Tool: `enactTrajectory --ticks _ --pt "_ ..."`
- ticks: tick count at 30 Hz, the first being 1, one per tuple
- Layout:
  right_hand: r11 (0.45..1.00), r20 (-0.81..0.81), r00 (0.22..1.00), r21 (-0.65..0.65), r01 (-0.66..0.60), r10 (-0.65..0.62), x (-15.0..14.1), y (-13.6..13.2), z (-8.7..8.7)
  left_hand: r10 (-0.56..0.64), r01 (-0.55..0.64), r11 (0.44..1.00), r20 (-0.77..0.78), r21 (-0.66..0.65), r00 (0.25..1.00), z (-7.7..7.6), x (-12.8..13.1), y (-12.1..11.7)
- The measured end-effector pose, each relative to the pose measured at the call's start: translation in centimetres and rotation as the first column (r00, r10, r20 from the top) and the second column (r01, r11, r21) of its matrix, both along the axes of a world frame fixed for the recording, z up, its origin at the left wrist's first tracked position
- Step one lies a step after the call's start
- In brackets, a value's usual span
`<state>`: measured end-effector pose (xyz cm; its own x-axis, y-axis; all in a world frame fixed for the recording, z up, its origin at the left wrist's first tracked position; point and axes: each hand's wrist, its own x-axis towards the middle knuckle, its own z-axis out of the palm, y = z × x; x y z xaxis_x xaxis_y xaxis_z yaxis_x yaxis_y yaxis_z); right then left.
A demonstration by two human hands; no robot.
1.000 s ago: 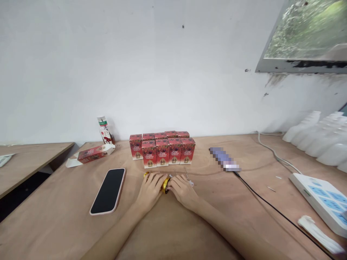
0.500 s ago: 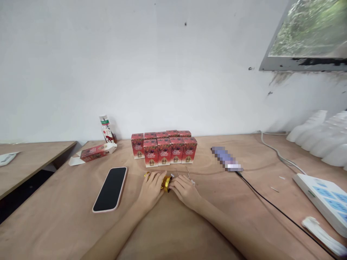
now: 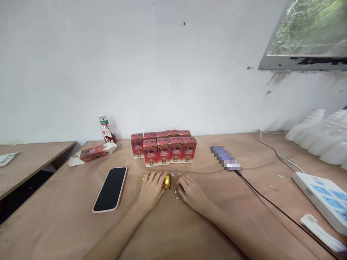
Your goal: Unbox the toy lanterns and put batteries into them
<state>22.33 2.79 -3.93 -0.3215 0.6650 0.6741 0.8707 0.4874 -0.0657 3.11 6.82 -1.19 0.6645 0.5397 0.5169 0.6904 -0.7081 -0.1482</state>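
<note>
My left hand (image 3: 153, 188) is wrapped over a shiny gold lantern-like ornament (image 3: 167, 181) lying on its side on the table. Its round end faces right, and a thin gold tip pokes out past my fingers on the left; the middle is covered. Just to the right, my right hand (image 3: 190, 191) rests low with its fingers drawn together, apart from the ornament. Whatever is between those fingertips is too small or hidden to make out. Beside them lie two small round silvery pieces, like button cells (image 3: 177, 197). Thin metal bits (image 3: 187, 171) lie just beyond the right hand.
Several red Christmas boxes (image 3: 163, 151) stand behind my hands. An opened red box (image 3: 93, 153) and a bottle (image 3: 107, 130) are back left, a black-screened phone (image 3: 110, 189) nearer. At right are a cabled phone (image 3: 225, 157), a power strip (image 3: 322, 198) and white foam-like pieces (image 3: 309, 130).
My right hand has drawn away from the ornament's round end, toward the right. Two small round pieces now show on the table. My left hand keeps its grip on the ornament.
</note>
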Motion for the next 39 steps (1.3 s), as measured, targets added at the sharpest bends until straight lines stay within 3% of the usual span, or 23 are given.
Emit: enactTrajectory --ticks 5,9,14,18,22,31,39 --pt "0.999 -0.024 1.000 -0.054 0.004 -0.005 -0.2 -1.0 0.8 0.020 -0.013 0.989 -0.044 0.147 0.999 -0.2 0.4 -0.4" --pt "0.980 -0.052 0.997 -0.190 -0.064 0.055 -0.6 -2.3 1.3 0.037 -0.020 0.967 -0.062 0.253 0.997 -0.5 0.6 -0.7" --pt "0.973 -0.024 0.999 -0.226 0.039 -0.046 -0.7 -2.5 1.4 0.040 -0.004 0.946 -0.105 0.325 0.994 -0.6 -0.1 -0.5" --pt "0.973 0.088 0.980 -0.127 0.191 -0.181 -0.8 -1.7 1.1 0.002 0.066 0.959 -0.237 0.277 0.971 0.1 -0.7 0.2" --pt "0.956 0.197 0.944 -0.071 0.284 -0.266 -1.0 -1.2 0.6 0.049 0.007 0.980 -0.274 0.200 0.961 1.0 -1.2 1.2" --pt "0.978 0.341 0.935 -0.143 0.153 -0.097 -2.3 1.5 1.3 0.189 -0.138 0.969 -0.254 0.206 0.949 2.2 -2.2 4.1" --pt "0.980 0.415 0.904 -0.196 -0.025 0.106 -2.0 2.3 1.8 0.194 -0.152 0.970 -0.230 0.188 0.954 1.2 -1.8 3.6"
